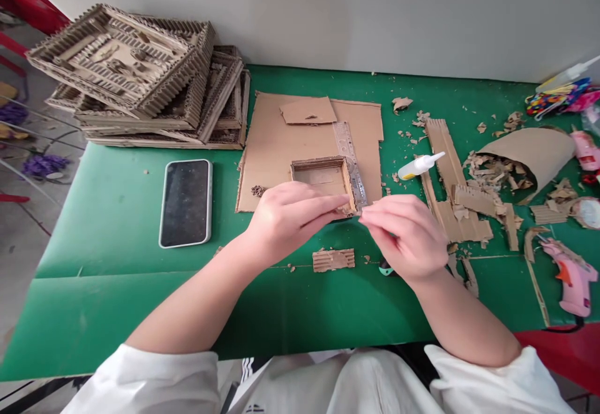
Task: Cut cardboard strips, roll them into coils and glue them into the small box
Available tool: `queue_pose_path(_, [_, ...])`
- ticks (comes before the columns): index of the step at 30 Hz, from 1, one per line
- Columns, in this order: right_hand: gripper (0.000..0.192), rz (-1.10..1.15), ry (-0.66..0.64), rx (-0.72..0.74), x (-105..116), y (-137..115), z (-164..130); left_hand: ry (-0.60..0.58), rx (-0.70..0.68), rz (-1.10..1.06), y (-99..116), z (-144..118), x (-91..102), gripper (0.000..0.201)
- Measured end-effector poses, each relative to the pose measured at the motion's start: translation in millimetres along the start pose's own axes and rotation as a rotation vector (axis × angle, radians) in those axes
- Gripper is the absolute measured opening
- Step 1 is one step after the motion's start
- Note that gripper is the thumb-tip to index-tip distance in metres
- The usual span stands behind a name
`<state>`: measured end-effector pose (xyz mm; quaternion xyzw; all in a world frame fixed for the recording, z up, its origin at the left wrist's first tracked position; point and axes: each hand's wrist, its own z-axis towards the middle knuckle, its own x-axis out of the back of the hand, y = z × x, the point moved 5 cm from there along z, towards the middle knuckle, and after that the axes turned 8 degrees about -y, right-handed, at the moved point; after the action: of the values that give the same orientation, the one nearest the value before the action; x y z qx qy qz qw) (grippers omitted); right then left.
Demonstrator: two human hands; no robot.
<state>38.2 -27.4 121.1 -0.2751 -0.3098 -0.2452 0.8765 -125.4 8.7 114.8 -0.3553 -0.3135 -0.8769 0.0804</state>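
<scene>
A small open cardboard box [320, 162] with low walls sits at the front of a flat cardboard sheet [269, 145]. My left hand [290, 215] lies over its front side, fingers straight and together, gripping the front wall near the right corner and hiding much of it. Just right of that corner, my right hand [407, 232] is closed in a pinch; whatever lies between its fingertips is too small to make out. A clear plastic ruler [345, 139] runs along the box's right side. Below the hands lies a corrugated cardboard piece [333, 260].
Stacked cardboard trays [140, 76] stand back left, above a phone [185, 203]. To the right are a glue bottle [419, 166], cardboard strips [445, 151], a cardboard tube [539, 151] spilling scraps and a pink glue gun [574, 276]. A grey wall [328, 20] borders the green table [117, 214].
</scene>
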Motion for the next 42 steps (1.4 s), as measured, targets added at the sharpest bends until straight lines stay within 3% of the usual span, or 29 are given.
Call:
queue_pose_path(3, [0.033,0.080,-0.008,-0.073,-1,6,2,-0.061,0.190,-0.243,-6,0,-4.6,0.021])
queue_pose_path(6, [0.031,0.173,0.003,-0.143,-3,11,2,-0.059,0.259,-0.379,-8,1,-7.8,0.017])
queue_pose_path(12, [0.023,0.773,-0.091,-0.723,-28,34,-14,0.068,0.136,-0.169,0,1,-4.8,0.012])
queue_pose_path(15, [0.017,0.766,-0.083,-0.755,-30,35,-14,0.084,0.107,-0.058,4,0,-7.0,0.010])
queue_pose_path(20, [0.012,0.513,-0.087,-0.712,-16,37,-5,0.044,0.142,0.024,-1,-2,-9.8,0.026])
queue_pose_path(23, [0.011,0.367,-0.231,-0.685,-6,46,5,-0.071,0.172,0.114,-14,-2,-8.9,0.035])
queue_pose_path(27, [0.017,0.276,-0.597,-0.724,-12,62,16,-0.198,0.208,0.176,-34,-3,-5.8,0.024])
queue_pose_path(32, [0.020,0.162,-0.998,-0.718,-37,68,23,-0.608,0.150,0.203,-33,-11,-30.8,0.028])
queue_pose_path(36, [0.021,0.072,-1.135,-0.701,-49,71,25,-0.799,0.141,0.229,-24,-18,-49.9,0.021])
queue_pose_path(42, [0.022,0.032,-1.253,-0.649,-62,74,22,-0.829,0.155,0.273,-24,-20,-57.2,0.014])
